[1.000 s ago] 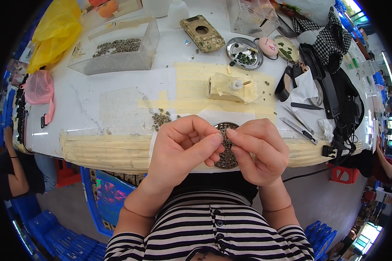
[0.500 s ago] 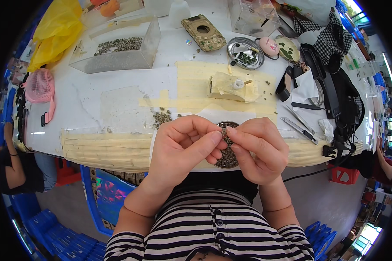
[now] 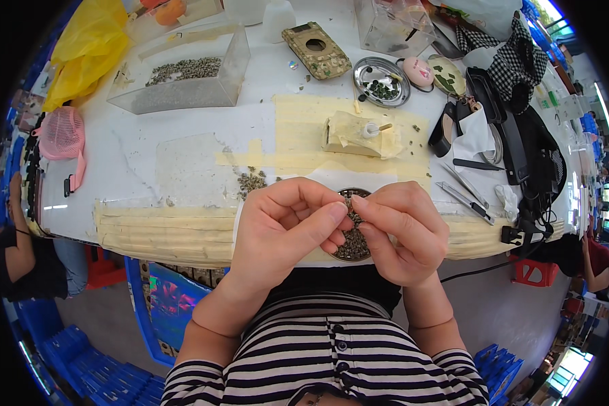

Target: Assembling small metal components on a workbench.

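My left hand (image 3: 287, 227) and my right hand (image 3: 400, 230) meet fingertip to fingertip at the table's near edge, pinching a tiny dark part (image 3: 349, 205) between them. Right below the fingers sits a round dish of small dark parts (image 3: 353, 243), mostly hidden by my hands. A loose heap of the same small parts (image 3: 252, 182) lies on the white table (image 3: 183, 169) just left of my left hand. Behind my hands stands a tape-wrapped block (image 3: 358, 134) with a small white piece on top.
A clear tray of small parts (image 3: 183, 78) stands at the back left, beside a yellow bag (image 3: 88, 51). A round metal dish (image 3: 381, 81), a camouflage device (image 3: 316, 49), tweezers (image 3: 463, 186) and black gear (image 3: 521, 149) lie to the right. Pink mesh object (image 3: 61, 132) at the left.
My fingertips have shifted slightly around the tiny part; both hands stay in the same place over the dish.
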Motion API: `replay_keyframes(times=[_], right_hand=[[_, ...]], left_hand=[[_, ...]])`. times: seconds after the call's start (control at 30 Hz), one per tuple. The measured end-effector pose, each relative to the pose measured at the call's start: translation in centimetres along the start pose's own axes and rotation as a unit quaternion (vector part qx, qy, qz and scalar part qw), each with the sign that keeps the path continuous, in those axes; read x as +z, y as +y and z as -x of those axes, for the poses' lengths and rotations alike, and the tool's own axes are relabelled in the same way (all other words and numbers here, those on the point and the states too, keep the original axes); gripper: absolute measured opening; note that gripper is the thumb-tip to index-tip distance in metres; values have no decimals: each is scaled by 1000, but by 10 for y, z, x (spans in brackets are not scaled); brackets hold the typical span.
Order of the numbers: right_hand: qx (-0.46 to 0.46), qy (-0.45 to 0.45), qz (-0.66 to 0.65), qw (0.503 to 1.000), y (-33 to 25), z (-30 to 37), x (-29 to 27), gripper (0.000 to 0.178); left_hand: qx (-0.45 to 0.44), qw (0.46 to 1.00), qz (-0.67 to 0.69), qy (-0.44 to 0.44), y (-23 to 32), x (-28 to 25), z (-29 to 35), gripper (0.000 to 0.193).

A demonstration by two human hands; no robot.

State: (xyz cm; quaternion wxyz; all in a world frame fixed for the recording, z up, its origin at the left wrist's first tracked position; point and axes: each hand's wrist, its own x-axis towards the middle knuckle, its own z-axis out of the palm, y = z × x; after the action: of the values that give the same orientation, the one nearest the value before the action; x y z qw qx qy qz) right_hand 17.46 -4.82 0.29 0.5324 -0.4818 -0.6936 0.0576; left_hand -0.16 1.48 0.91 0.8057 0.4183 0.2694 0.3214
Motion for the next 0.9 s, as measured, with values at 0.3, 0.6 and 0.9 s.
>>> replay_keyframes(times=[0.3,0.6,0.9], right_hand=[[-3,3,4,1000,0,0,0,35],[-6,-5,-5,1000,0,1,-2,29],[-2,-3,-5,1000,-1,2,-4,29]], left_hand=[[130,985,-101,54,-10,7,2,11],[376,825,-416,74,-13,5,-5,19],[418,778,-463,74,-12,6,-7,21]])
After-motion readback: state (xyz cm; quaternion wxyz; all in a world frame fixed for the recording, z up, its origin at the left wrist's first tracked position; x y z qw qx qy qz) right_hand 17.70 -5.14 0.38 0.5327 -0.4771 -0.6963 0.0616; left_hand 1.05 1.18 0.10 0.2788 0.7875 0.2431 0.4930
